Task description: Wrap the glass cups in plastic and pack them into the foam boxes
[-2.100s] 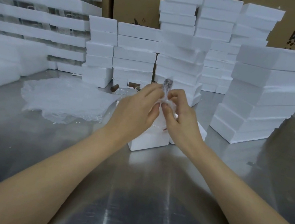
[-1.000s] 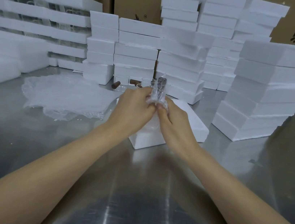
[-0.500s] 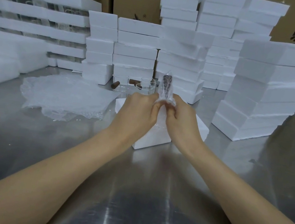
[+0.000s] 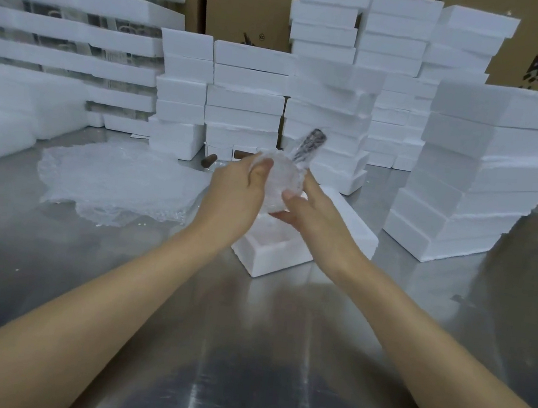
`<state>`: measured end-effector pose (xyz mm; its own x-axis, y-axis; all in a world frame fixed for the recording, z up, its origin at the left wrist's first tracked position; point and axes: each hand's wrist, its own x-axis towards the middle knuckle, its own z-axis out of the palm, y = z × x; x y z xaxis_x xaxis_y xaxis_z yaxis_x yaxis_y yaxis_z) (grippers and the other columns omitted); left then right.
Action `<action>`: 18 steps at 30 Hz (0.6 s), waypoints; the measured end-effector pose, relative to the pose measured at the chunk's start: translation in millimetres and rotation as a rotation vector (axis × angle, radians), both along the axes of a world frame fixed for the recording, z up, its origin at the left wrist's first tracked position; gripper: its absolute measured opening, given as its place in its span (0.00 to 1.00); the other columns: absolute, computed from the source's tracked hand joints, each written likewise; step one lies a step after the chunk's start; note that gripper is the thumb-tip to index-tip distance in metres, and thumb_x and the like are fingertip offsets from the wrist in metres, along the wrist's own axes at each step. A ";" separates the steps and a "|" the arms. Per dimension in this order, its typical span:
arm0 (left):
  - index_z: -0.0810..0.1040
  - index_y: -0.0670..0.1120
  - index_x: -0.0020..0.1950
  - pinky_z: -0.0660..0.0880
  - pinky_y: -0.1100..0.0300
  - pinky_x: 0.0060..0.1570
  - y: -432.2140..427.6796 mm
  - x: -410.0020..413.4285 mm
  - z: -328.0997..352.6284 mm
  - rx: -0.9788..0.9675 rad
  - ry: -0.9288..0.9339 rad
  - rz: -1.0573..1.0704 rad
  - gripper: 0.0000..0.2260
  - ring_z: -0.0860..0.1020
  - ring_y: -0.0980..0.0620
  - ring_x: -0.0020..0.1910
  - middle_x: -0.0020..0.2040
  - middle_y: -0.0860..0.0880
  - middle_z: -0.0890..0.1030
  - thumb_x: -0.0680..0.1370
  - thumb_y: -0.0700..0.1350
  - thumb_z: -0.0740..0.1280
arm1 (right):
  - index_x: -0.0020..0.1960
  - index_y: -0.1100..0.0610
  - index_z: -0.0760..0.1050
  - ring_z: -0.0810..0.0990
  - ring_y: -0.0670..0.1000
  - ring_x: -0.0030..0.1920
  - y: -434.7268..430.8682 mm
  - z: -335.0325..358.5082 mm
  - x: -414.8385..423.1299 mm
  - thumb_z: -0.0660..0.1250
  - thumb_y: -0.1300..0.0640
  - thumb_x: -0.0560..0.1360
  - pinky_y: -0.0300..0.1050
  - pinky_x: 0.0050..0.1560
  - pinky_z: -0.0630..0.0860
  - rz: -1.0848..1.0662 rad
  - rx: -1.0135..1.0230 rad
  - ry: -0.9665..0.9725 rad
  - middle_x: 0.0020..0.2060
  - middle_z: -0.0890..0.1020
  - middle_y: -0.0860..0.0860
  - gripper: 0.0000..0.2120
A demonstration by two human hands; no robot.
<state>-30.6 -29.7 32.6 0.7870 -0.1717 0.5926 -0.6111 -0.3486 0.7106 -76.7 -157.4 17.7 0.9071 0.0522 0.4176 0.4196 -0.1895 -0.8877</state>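
1. Brushed steel desk [image 4: 239, 355]: fills the view from 3 through 6 to 9 o'clock and carries every item below.
2. Brown cardboard cartons [image 4: 247, 0]: a wall at 12 o'clock behind the foam, with dark print at 1 o'clock.
3. Long white foam trays [image 4: 70, 30]: layered at 10 o'clock, with clear glass showing between the layers.
4. Stacks of closed white foam boxes [image 4: 486, 172]: tall columns from 11 to 2 o'clock; the nearest stack stands at 2 to 3 o'clock.
5. Crinkled clear bubble plastic sheets [image 4: 115, 178]: a flat, loose pile at 9 o'clock, beside the left hand.
6. Open white foam box [image 4: 270, 259]: at centre, empty cavity facing up, directly beneath both hands; a second white foam block [image 4: 354, 229] lies touching it at 3 o'clock.
7. Left hand [image 4: 234, 195]: fingers curled round the left side of the cup, thumb on top.
8. Right hand [image 4: 314, 217]: thumb and fingers clasp the cup's lower right side.
9. Plastic-wrapped glass cup [image 4: 280, 184]: held in the air between both hands above the open box, its dark wrapped handle [image 4: 310, 145] pointing up towards 1 o'clock.
10. Short brown handles [image 4: 208, 160]: on the desk at 11 o'clock behind the left hand; the items they belong to are too hidden to tell.
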 end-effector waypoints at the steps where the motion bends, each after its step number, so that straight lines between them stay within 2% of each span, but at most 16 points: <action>1: 0.75 0.45 0.42 0.64 0.67 0.35 0.1 1.7 -0.1 0.004 -0.010 0.016 0.13 0.73 0.49 0.38 0.34 0.51 0.77 0.83 0.43 0.56 | 0.73 0.52 0.62 0.76 0.50 0.63 -1.2 -0.2 -0.2 0.57 0.55 0.80 0.49 0.64 0.74 0.006 -0.062 -0.018 0.64 0.75 0.53 0.21; 3: 0.74 0.46 0.41 0.63 0.70 0.34 0.4 2.3 -1.2 0.031 -0.061 0.046 0.12 0.71 0.52 0.35 0.32 0.56 0.73 0.82 0.41 0.57 | 0.74 0.50 0.60 0.75 0.52 0.63 -4.6 -0.9 -0.5 0.58 0.54 0.82 0.50 0.65 0.72 -0.015 -0.187 -0.034 0.64 0.73 0.56 0.21; 6: 0.81 0.38 0.53 0.63 0.69 0.38 2.4 4.2 -3.1 0.082 -0.134 0.089 0.11 0.76 0.47 0.40 0.41 0.46 0.82 0.81 0.39 0.59 | 0.67 0.57 0.64 0.76 0.50 0.61 -6.6 -5.4 -0.6 0.62 0.55 0.80 0.41 0.60 0.74 -0.035 -0.252 -0.015 0.63 0.72 0.58 0.18; 8: 0.79 0.41 0.62 0.67 0.66 0.43 3.3 4.7 -3.1 0.129 -0.127 0.069 0.14 0.78 0.45 0.44 0.49 0.42 0.84 0.81 0.39 0.59 | 0.61 0.61 0.67 0.78 0.47 0.59 -5.8 -8.6 0.2 0.65 0.56 0.79 0.35 0.53 0.74 -0.068 -0.217 0.032 0.61 0.75 0.57 0.15; 9: 0.77 0.42 0.65 0.70 0.63 0.48 2.2 4.2 -2.5 0.135 -0.093 0.045 0.15 0.79 0.45 0.48 0.53 0.42 0.83 0.81 0.39 0.59 | 0.59 0.62 0.67 0.79 0.47 0.57 -6.1 -8.8 0.9 0.66 0.56 0.78 0.35 0.52 0.75 -0.076 -0.185 0.050 0.60 0.76 0.57 0.15; 11: 0.72 0.43 0.70 0.70 0.58 0.61 -0.6 2.8 -0.4 0.067 0.042 -0.010 0.17 0.76 0.48 0.62 0.63 0.45 0.79 0.82 0.45 0.60 | 0.64 0.61 0.65 0.80 0.48 0.57 -8.5 -7.3 2.9 0.66 0.57 0.78 0.41 0.58 0.76 -0.063 -0.060 0.059 0.59 0.78 0.54 0.19; 13: 0.69 0.44 0.71 0.67 0.58 0.64 -2.6 1.8 1.0 -0.067 0.234 -0.058 0.21 0.70 0.52 0.68 0.68 0.50 0.74 0.81 0.53 0.60 | 0.67 0.55 0.64 0.79 0.49 0.59 -10.5 -4.0 3.9 0.67 0.56 0.78 0.48 0.64 0.73 -0.067 0.112 0.069 0.62 0.76 0.53 0.21; 16: 0.67 0.45 0.70 0.67 0.55 0.66 -5.9 0.3 1.6 -0.162 0.466 -0.238 0.23 0.71 0.50 0.68 0.67 0.52 0.73 0.80 0.58 0.59 | 0.65 0.56 0.65 0.79 0.52 0.60 -7.4 -2.6 3.9 0.69 0.56 0.76 0.54 0.66 0.72 -0.068 0.233 0.076 0.62 0.75 0.55 0.21; 18: 0.69 0.45 0.71 0.69 0.48 0.67 -8.2 -4.0 2.3 -0.209 0.493 -0.328 0.20 0.75 0.47 0.64 0.65 0.46 0.77 0.82 0.54 0.58 | 0.64 0.56 0.65 0.81 0.51 0.58 -1.6 -3.6 3.0 0.71 0.56 0.75 0.55 0.64 0.73 -0.075 0.201 0.052 0.61 0.76 0.53 0.22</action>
